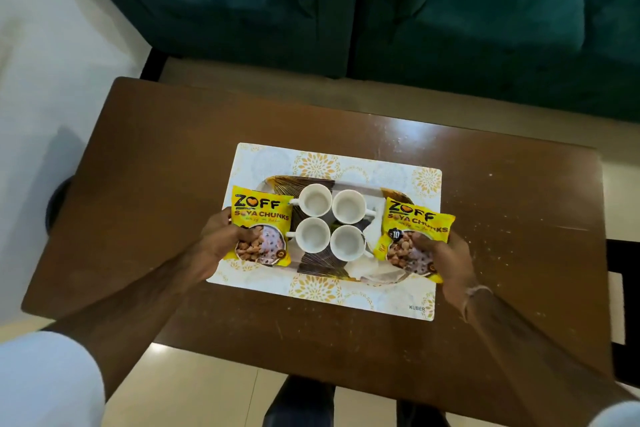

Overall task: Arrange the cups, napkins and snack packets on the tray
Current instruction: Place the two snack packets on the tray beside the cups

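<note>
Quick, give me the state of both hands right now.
Left hand: closed on the left soya chunks packet, at the tray's left end.
Right hand: closed on the right soya chunks packet, at the tray's right end.

Head cam looks steeply down, close over table [173,184].

Brown wooden table [173,184] with scuffed glossy top, white placemat [398,302] with gold floral print lying on it, dark green sofa [450,10] beyond, pale tiled floor [52,45], dark shoes [301,406] below table edge
</note>
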`<state>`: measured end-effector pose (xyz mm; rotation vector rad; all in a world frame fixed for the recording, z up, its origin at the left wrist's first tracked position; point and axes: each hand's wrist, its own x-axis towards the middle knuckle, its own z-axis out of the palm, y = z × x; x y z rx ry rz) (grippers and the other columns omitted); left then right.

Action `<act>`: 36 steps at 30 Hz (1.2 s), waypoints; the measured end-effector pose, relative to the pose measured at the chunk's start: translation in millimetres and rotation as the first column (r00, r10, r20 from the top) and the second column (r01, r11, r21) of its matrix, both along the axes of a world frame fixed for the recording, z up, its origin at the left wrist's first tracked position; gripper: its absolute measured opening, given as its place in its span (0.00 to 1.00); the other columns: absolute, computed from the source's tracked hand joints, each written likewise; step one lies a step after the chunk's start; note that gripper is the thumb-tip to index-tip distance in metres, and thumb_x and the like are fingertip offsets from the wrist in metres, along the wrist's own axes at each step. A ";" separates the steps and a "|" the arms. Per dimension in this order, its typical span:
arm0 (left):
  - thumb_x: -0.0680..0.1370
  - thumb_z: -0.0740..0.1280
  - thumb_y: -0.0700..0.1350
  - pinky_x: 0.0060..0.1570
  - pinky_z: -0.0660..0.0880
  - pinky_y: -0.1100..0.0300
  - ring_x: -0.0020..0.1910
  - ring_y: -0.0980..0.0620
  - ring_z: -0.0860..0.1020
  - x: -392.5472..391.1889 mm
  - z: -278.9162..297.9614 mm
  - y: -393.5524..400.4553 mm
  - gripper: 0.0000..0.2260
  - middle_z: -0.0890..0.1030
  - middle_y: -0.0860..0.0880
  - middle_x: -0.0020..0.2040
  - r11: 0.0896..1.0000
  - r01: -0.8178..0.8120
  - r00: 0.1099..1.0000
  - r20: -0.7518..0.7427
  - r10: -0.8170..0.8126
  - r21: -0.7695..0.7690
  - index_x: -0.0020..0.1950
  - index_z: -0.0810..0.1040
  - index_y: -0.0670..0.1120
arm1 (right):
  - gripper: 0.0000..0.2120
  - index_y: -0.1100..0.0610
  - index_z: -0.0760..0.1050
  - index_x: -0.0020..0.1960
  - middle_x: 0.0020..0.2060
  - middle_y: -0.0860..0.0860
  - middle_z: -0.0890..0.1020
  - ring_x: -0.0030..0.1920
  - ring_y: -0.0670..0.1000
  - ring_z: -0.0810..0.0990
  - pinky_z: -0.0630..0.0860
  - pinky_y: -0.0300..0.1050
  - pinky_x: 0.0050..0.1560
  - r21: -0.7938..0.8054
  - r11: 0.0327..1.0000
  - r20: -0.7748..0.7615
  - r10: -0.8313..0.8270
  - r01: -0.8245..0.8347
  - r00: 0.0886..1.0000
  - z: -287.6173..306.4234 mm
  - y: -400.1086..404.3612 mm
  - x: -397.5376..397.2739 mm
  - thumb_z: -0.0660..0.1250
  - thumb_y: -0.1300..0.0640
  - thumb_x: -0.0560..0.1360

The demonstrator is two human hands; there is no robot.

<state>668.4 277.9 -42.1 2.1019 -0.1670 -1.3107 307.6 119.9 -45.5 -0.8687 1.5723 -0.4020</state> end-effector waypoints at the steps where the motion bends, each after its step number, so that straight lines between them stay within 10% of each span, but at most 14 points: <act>1: 0.65 0.77 0.30 0.57 0.78 0.42 0.51 0.40 0.83 -1.0 -1.4 0.2 0.18 0.86 0.46 0.45 1.000 0.012 1.000 0.015 -0.012 -0.001 0.50 0.82 0.47 | 0.10 0.49 0.81 0.48 0.51 0.55 0.85 0.53 0.61 0.83 0.77 0.63 0.61 -0.051 0.998 -0.053 0.043 -0.046 0.998 1.5 0.4 -2.6 0.74 0.62 0.73; 8: 0.66 0.77 0.31 0.38 0.75 0.57 0.36 0.46 0.81 -9.0 0.1 -3.4 0.19 0.85 0.46 0.41 0.999 0.033 0.996 0.087 -0.030 -0.024 0.53 0.78 0.44 | 0.12 0.57 0.80 0.58 0.57 0.58 0.84 0.54 0.59 0.83 0.77 0.59 0.61 -0.042 0.993 0.099 -0.110 0.114 0.989 14.1 -5.5 3.8 0.69 0.64 0.75; 12: 0.67 0.75 0.30 0.35 0.74 0.58 0.35 0.47 0.80 -9.1 1.8 -5.8 0.20 0.84 0.45 0.41 0.999 0.039 0.995 0.091 -0.037 -0.022 0.53 0.76 0.46 | 0.21 0.59 0.78 0.66 0.65 0.57 0.80 0.65 0.60 0.79 0.75 0.57 0.64 0.425 0.879 0.545 -0.440 0.217 0.714 33.5 -17.8 12.1 0.66 0.59 0.74; 17: 0.66 0.76 0.31 0.39 0.75 0.57 0.39 0.45 0.82 -9.4 0.3 -5.9 0.21 0.84 0.44 0.44 0.999 0.043 0.993 0.108 -0.042 -0.013 0.54 0.76 0.45 | 0.19 0.62 0.81 0.62 0.61 0.61 0.81 0.56 0.65 0.83 0.72 0.71 0.63 0.515 0.853 0.690 -0.473 0.088 0.548 39.2 -22.3 39.1 0.64 0.58 0.74; 24: 0.66 0.75 0.29 0.41 0.76 0.52 0.39 0.44 0.81 -8.6 -0.9 -5.7 0.21 0.84 0.43 0.44 0.999 0.036 0.994 0.108 -0.035 -0.014 0.53 0.75 0.46 | 0.23 0.59 0.77 0.67 0.62 0.59 0.81 0.63 0.67 0.78 0.61 0.77 0.68 0.444 0.887 0.760 -0.299 -0.127 0.577 43.3 -18.0 63.5 0.67 0.56 0.73; 36: 0.67 0.75 0.31 0.37 0.74 0.56 0.38 0.45 0.81 -10.6 -3.9 -6.8 0.22 0.84 0.44 0.44 0.998 0.055 0.984 0.172 -0.052 -0.010 0.56 0.73 0.46 | 0.24 0.59 0.76 0.67 0.67 0.57 0.78 0.69 0.65 0.74 0.66 0.66 0.71 0.438 0.899 0.587 -0.304 0.022 0.751 46.9 -15.9 37.0 0.65 0.58 0.71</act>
